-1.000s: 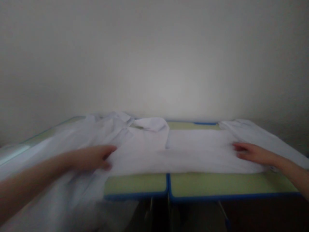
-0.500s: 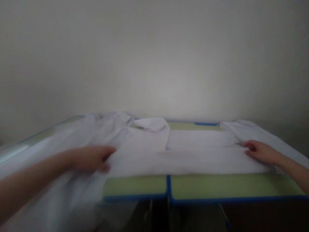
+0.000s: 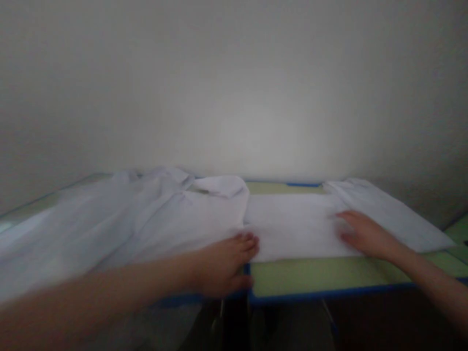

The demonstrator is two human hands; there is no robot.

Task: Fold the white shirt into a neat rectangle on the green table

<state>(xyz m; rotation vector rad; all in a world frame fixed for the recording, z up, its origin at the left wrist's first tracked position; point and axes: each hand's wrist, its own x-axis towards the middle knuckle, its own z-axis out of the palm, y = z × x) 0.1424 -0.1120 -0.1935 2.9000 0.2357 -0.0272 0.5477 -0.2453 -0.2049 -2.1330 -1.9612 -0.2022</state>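
A white cloth garment (image 3: pixel 175 214) lies spread over the table, rumpled at the left and flat through the middle. My left hand (image 3: pixel 226 263) is at the garment's front edge, by the gap between two tabletops. Its fingers stretch out over the fabric, with the thumb apart below. Farther right, my right hand (image 3: pixel 361 234) is over the flat strip, beside a folded white cloth part (image 3: pixel 391 209). Its fingertips are blurred, but thumb and fingers look apart with nothing between them. Whether the folded part belongs to the same garment, I cannot tell.
Two green tabletops with blue edging meet in the middle; the right one (image 3: pixel 300 278) shows its front strip. Behind them rises a plain grey wall (image 3: pixel 248 97). Dark space with table legs lies below the front edge. Another green surface (image 3: pixel 458 234) shows at the far right.
My left hand has moved right along the garment's front edge, from the rumpled part to the table gap. My right hand has shifted a little left, away from the folded cloth's edge.
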